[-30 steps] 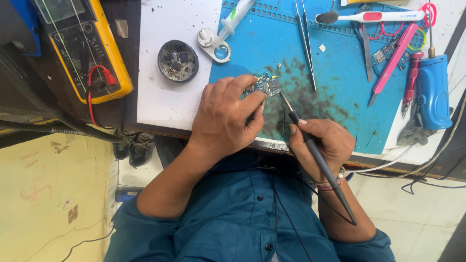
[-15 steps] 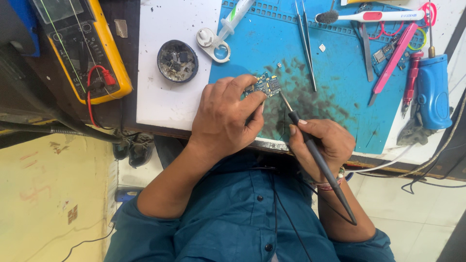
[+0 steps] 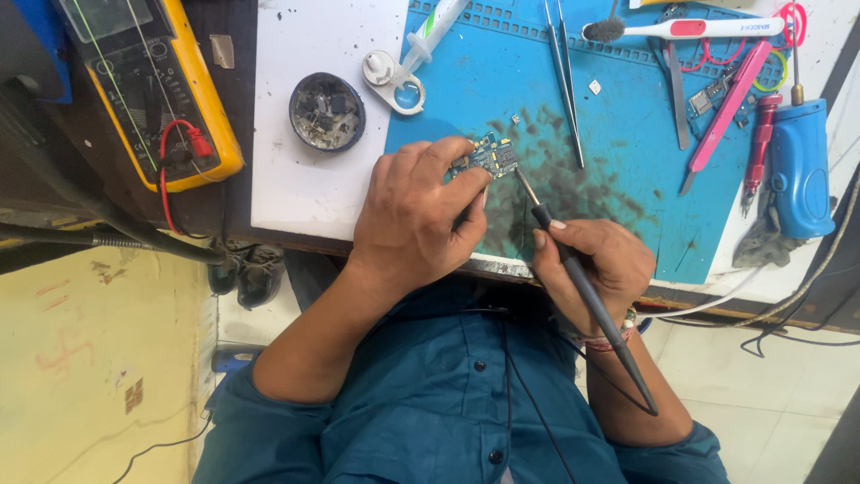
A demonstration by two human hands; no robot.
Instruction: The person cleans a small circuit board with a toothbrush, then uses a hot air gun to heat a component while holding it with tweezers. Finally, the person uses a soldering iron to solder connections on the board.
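Yellow multimeter [image 3: 152,90] and a round dish of scraps [image 3: 327,111] are seen at the left of the counter [image 3: 296,179]. On the blue mat [image 3: 618,116], a small circuit board [image 3: 488,157] is pinched in the left hand [image 3: 417,215] fingers. Since a second ago nothing has shifted: the soldering iron [image 3: 573,278] is gripped in the right hand [image 3: 591,269], tip at the board.

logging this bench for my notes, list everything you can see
circuit board: 1, blue, on the mat, held by left hand
soldering iron: 1, black, in right hand, tip at the board
work mat: 1, blue, stained, centre
tweezers: 1, metal, on mat
multimeter: 1, yellow, far left
round tin: 1, dark, left of mat
syringe: 1, clear, mat top
brush: 1, white, top right
blue tool: 1, right edge
left hand: on board
right hand: gripping iron
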